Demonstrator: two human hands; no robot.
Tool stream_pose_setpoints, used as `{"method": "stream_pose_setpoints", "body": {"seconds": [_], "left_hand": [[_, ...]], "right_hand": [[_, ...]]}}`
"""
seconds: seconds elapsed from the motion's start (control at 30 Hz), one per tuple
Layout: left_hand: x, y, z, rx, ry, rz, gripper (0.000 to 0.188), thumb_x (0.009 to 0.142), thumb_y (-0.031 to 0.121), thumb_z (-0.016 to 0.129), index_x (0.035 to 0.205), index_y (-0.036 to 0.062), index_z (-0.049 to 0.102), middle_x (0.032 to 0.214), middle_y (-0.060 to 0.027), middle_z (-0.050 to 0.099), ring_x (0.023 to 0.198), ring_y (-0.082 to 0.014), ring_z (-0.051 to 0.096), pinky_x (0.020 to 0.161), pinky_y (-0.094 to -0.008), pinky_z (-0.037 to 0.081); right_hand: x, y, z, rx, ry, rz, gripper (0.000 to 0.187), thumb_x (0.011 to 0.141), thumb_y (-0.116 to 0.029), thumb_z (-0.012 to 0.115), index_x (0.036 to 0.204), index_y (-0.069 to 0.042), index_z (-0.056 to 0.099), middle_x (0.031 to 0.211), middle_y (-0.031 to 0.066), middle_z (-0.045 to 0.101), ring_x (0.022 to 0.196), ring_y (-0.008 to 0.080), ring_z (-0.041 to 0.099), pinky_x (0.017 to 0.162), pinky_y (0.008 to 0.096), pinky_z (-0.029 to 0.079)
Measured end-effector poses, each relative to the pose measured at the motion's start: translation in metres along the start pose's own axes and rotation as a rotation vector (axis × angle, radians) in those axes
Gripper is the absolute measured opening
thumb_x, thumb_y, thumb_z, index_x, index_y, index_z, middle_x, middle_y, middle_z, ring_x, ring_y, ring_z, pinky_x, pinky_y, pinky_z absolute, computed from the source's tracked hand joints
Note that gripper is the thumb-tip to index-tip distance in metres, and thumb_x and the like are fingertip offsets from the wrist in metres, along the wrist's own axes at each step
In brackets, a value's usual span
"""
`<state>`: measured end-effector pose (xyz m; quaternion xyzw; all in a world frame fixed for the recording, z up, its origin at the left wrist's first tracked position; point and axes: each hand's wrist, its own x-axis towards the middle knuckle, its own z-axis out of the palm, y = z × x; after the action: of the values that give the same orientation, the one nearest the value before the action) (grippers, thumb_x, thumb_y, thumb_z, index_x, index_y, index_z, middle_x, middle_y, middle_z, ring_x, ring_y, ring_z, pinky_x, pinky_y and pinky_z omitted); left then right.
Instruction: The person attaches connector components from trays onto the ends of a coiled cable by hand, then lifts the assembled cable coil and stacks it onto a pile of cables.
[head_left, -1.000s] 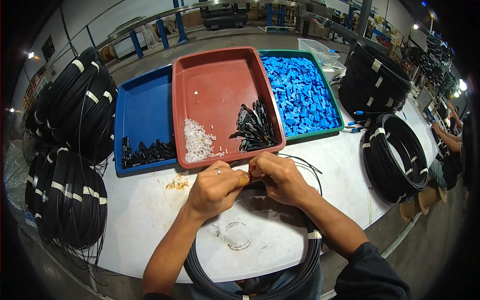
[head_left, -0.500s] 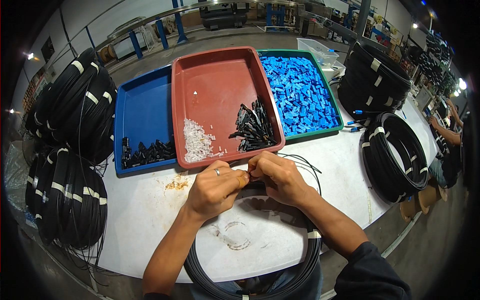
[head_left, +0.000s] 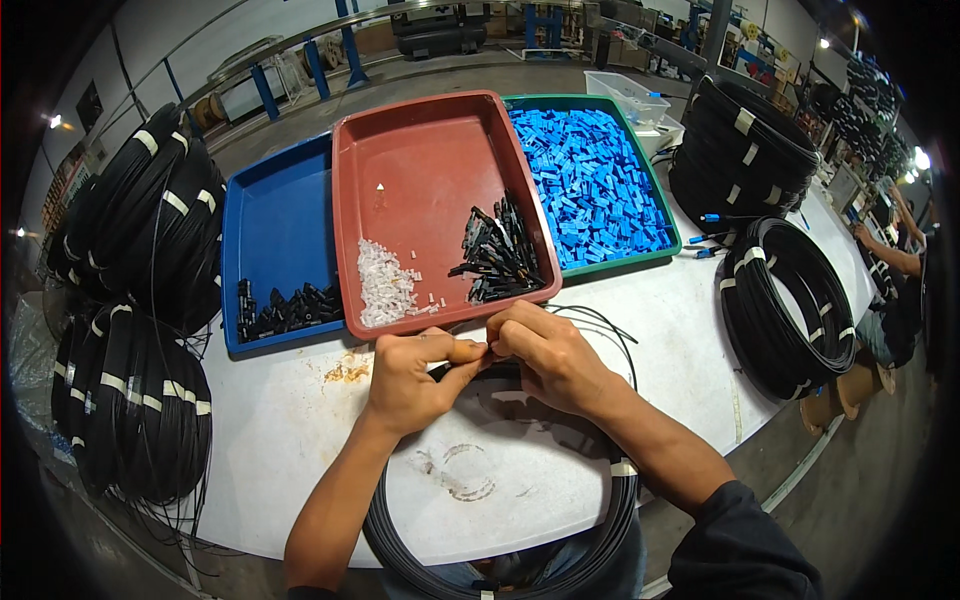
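Note:
My left hand (head_left: pixel 415 375) and my right hand (head_left: pixel 550 355) meet in front of the red tray (head_left: pixel 425 150), fingertips pinched together. What they pinch is small and mostly hidden by the fingers. A coil of black cable (head_left: pixel 625 500), bound with pale tape, runs beneath both hands and forearms and hangs over the near table edge at my lap. Loose loops of thin black cable (head_left: pixel 600 318) stick out beyond my right hand. Small white pieces (head_left: pixel 385 285) and slim black parts (head_left: pixel 500 250) lie in the red tray.
A blue tray (head_left: pixel 280 190) with short black parts stands left, a green tray (head_left: pixel 668 235) of blue pieces right. Black cable coils flank them at left (head_left: pixel 130 410) and right (head_left: pixel 790 310). Clear plastic bins (head_left: pixel 625 98) stand behind. Another person's arm (head_left: pixel 890 255) shows at far right.
My left hand has turned and its fingers have curled in, with its thumb now straighter toward the right fingertips. Both hands stay together. The whole view has shifted slightly.

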<state>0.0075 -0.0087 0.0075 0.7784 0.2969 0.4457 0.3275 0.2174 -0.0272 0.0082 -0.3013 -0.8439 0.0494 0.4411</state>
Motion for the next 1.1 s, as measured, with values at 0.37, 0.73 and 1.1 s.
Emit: {"method": "stream_pose_setpoints", "body": {"seconds": [0.37, 0.73, 1.1], "left_hand": [[0.003, 0.004, -0.006, 0.461, 0.014, 0.616, 0.014, 0.075, -0.007, 0.078, 0.087, -0.0023, 0.072, 0.085, -0.0123, 0.075, 0.070, -0.0218, 0.071, 0.068, -0.0340, 0.055], [0.000, 0.002, 0.002, 0.028, 0.031, 0.038, 0.009, 0.080, -0.003, 0.080, 0.088, -0.0034, 0.078, 0.078, -0.0118, 0.077, 0.071, -0.0162, 0.073, 0.063, -0.0283, 0.057], [0.003, 0.003, -0.001, 0.538, -0.083, 0.634, 0.011, 0.075, -0.004, 0.078, 0.082, 0.0017, 0.072, 0.087, -0.0093, 0.076, 0.070, -0.0197, 0.068, 0.070, -0.0341, 0.053]], "right_hand": [[-0.001, 0.001, 0.003, 0.132, 0.003, 0.089, 0.031, 0.065, 0.020, 0.062, 0.086, -0.001, 0.056, 0.100, 0.0131, 0.066, 0.086, 0.0301, 0.068, 0.069, 0.0365, 0.055], [-0.003, 0.006, 0.004, -0.001, -0.046, 0.022, 0.031, 0.067, 0.017, 0.066, 0.091, 0.000, 0.056, 0.099, 0.0143, 0.065, 0.086, 0.0314, 0.068, 0.070, 0.0372, 0.055], [-0.006, 0.009, 0.007, 0.237, -0.061, 0.186, 0.033, 0.065, 0.023, 0.062, 0.085, -0.001, 0.051, 0.095, 0.0142, 0.067, 0.088, 0.0318, 0.069, 0.070, 0.0367, 0.057]]}}
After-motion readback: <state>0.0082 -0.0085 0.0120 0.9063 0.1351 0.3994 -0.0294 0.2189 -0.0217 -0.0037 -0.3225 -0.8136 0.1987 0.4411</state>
